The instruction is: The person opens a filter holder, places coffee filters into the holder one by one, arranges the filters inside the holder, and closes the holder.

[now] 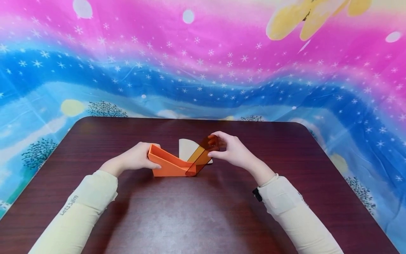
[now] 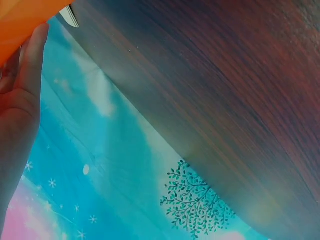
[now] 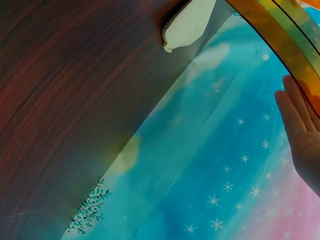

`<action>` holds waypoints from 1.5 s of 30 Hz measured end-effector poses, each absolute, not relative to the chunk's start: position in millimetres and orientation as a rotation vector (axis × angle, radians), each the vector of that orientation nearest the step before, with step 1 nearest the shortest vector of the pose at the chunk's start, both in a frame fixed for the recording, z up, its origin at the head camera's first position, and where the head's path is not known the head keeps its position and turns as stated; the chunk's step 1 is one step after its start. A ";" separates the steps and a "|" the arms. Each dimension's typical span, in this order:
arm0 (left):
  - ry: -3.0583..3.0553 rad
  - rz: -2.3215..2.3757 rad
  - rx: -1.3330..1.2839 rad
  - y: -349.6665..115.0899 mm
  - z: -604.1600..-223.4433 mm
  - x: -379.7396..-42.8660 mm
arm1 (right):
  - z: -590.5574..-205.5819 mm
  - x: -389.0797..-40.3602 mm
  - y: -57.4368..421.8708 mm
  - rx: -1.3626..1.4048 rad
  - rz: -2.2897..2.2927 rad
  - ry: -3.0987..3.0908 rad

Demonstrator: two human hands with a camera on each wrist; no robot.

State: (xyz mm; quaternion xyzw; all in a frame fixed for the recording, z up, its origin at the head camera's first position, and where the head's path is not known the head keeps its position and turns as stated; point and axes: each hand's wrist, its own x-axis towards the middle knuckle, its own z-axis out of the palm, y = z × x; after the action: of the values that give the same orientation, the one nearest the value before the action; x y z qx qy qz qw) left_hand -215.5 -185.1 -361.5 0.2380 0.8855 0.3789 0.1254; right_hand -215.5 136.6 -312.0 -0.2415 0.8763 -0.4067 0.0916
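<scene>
An orange open-topped case [image 1: 169,167] sits on the table, its hinged see-through amber lid [image 1: 200,153] swung up and out to the right. My left hand [image 1: 136,157] grips the tall left end of the case, thumb along the near side. The right hand [image 1: 236,151] pinches the free end of the lid between thumb and fingers, which show through the amber plastic. Just behind lies a cream fan-shaped stack of paper coffee filters [image 1: 187,149], partly hidden by the case and lid. In the right wrist view the stack [image 3: 190,25] shows its layered edge.
The dark wood-grain table [image 1: 177,218] has rounded far corners. A colourful cloth [image 1: 203,56] with snowflakes and trees hangs right behind its far edge and along both sides. A small black object [image 1: 257,194] sits at the right sleeve cuff.
</scene>
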 end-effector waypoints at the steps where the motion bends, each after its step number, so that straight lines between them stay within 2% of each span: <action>1: 2.582 1.104 0.693 -184.8 -361.4 -215.5 | -312.4 -215.6 137.5 -0.715 -1.210 2.603; 31: 2.575 1.118 0.674 -184.5 -360.7 -213.4 | -336.2 -218.4 170.2 -0.675 -1.204 2.587; 38: 2.577 1.117 0.685 -184.7 -362.3 -213.6 | -355.9 -224.4 179.6 -0.766 -0.797 2.645; 45: 2.579 1.126 0.694 -185.1 -362.6 -213.0 | -378.0 -223.1 157.6 -1.023 -0.272 2.749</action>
State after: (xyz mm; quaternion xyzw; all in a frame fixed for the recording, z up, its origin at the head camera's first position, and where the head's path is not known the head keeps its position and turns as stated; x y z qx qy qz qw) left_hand -213.0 -185.1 -362.6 0.2378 0.8832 0.3856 0.1212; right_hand -223.1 157.6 -378.0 -0.3455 0.9288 -0.0920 0.0977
